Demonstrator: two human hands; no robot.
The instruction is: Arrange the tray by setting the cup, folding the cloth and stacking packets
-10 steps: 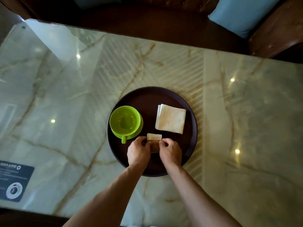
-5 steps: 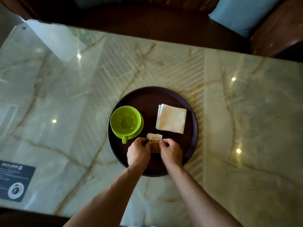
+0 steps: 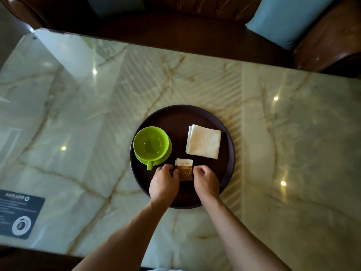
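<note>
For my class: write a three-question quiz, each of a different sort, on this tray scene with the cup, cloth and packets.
1. True or false: the green cup stands on a saucer on the round tray.
2. Which lies nearest the folded cloth? A the packets; B the dark card; C the blue cushion.
3. Fill in: the left hand and right hand flank the ____.

Key: 1 true; 2 A; 3 packets.

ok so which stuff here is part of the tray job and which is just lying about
Part of the job:
tray
green cup on its saucer
folded cloth
packets, held by left hand and right hand

Lying about:
dark card
blue cushion
</note>
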